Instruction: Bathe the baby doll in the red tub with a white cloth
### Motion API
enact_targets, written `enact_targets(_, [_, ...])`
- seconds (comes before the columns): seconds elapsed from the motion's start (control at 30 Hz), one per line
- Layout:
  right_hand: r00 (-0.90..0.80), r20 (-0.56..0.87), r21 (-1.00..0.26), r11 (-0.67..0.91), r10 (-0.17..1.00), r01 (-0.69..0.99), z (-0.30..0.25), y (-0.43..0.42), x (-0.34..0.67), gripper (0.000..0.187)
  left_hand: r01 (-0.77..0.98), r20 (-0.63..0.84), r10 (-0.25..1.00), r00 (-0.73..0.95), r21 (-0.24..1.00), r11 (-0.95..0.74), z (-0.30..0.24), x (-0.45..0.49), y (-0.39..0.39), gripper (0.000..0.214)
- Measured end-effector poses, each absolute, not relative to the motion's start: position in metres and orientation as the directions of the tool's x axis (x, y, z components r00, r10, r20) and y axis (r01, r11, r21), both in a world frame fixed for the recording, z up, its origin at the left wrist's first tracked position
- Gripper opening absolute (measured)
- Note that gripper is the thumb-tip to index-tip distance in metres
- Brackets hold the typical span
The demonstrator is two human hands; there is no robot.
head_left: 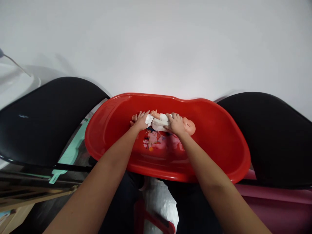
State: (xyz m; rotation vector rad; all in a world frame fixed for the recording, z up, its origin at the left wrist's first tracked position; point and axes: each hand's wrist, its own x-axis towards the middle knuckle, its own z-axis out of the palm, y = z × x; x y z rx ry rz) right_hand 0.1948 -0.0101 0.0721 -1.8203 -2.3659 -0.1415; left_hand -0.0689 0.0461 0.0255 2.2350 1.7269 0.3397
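Forearms (97, 175): two, bare, reaching up from the bottom corners of the view towards the tub, both belonging to the person wearing the camera.

Lap: dark trousers (119, 204) on either side of one white woven sack (159, 204), which has a red marking low down.

Far left: one thin grey cord (16, 63) against a pale surface; below it, wooden slats (31, 196) and one mint-green strip (70, 152).

Black shapes: two curved padded black panels (46, 120), one on each side of the tub, the right one (258, 136) well apart from the right hand.

Left hand: left hand (140, 121) pressing on one white cloth (149, 119) at the doll's lower body; its fingers (143, 115) are spread, and whether they grip the cloth cannot be told.

Doll: one pink baby doll (170, 123) lying on its back inside the tub, head to the right, one arm raised, a white covering on its torso.

Right hand: right hand (175, 124) resting on the doll's chest beside its head, fingers spread and open, gripping nothing.

Tub: one red plastic baby tub (146, 96), cartoon prints (152, 139) on its floor.

Far right: one pink surface (275, 201), below the black panel.
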Motion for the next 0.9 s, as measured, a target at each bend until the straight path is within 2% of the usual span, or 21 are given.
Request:
enact_targets(0.1, [-0.266, 0.150, -0.018, 0.272, 0.952, 0.962, 0.075, -0.013, 0.195, 0.076, 0.914, -0.030, 0.973, 0.227, 0.353, -0.202, 0.029, -0.066, 0.047, 0.091])
enact_targets(0.23, [-0.288, 0.124, 0.006, 0.290, 0.950, 0.957, 0.075, -0.018, 0.196, 0.075, 0.949, -0.070, 0.974, 0.217, 0.251, -0.193, 0.034, -0.064, 0.043, 0.064])
enact_targets(0.37, [-0.295, 0.101, 0.030, 0.294, 0.950, 0.955, 0.075, -0.028, 0.197, 0.073, 0.944, -0.020, 0.959, 0.282, 0.186, -0.273, 0.038, -0.068, 0.034, 0.048])
enact_targets(0.5, [-0.305, 0.109, 0.041, 0.302, 0.946, 0.952, 0.072, -0.035, 0.200, 0.076, 0.910, -0.019, 0.934, 0.357, 0.231, -0.344, 0.042, -0.070, 0.027, 0.053])
enact_targets(0.67, [-0.273, 0.147, 0.026, 0.272, 0.951, 0.962, 0.069, -0.037, 0.205, 0.092, 0.921, -0.065, 0.950, 0.306, 0.271, -0.278, 0.049, -0.068, 0.024, 0.066])
enact_targets(0.9, [-0.246, 0.164, -0.012, 0.252, 0.955, 0.968, 0.069, -0.038, 0.202, 0.091, 0.949, -0.084, 0.972, 0.220, 0.250, -0.193, 0.060, -0.079, 0.023, 0.049])
